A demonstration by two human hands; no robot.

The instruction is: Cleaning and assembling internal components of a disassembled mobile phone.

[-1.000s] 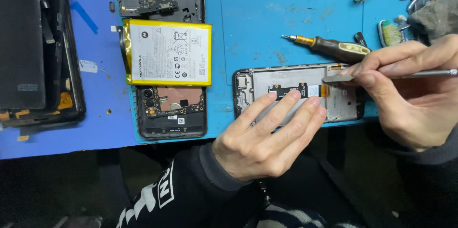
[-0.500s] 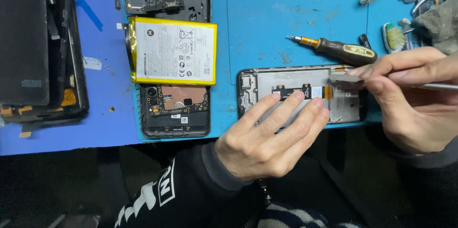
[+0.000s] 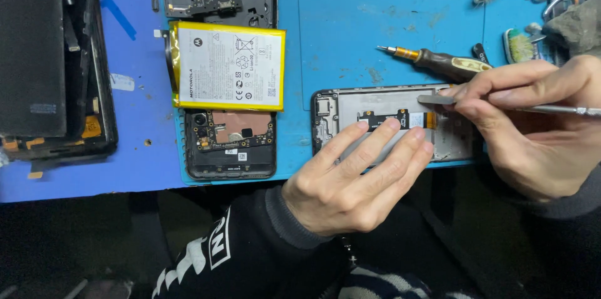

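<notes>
Head view: the left hand (image 3: 350, 180) lies flat, fingers spread and together pressing down on the opened phone frame (image 3: 394, 125), which sits on the blue repair mat (image 3: 338, 36) near its front edge, right of centre; the hand grips nothing, it only pins the frame; the right hand (image 3: 526, 130) is pinched shut on a thin metal spudger (image 3: 501, 105), whose flat tip rests at the orange flex cable (image 3: 431, 120) inside the frame; the frame looks light, stiff and thin, and likely slides on the mat unless held by its long edges; the flex cable looks soft and easily torn, best lifted from its connector end; toward the mat's left side lies a second phone body (image 3: 228, 142) with a yellow-edged battery (image 3: 228, 66) across it; a brown-handled screwdriver (image 3: 438, 61) lies just behind the frame.
</notes>
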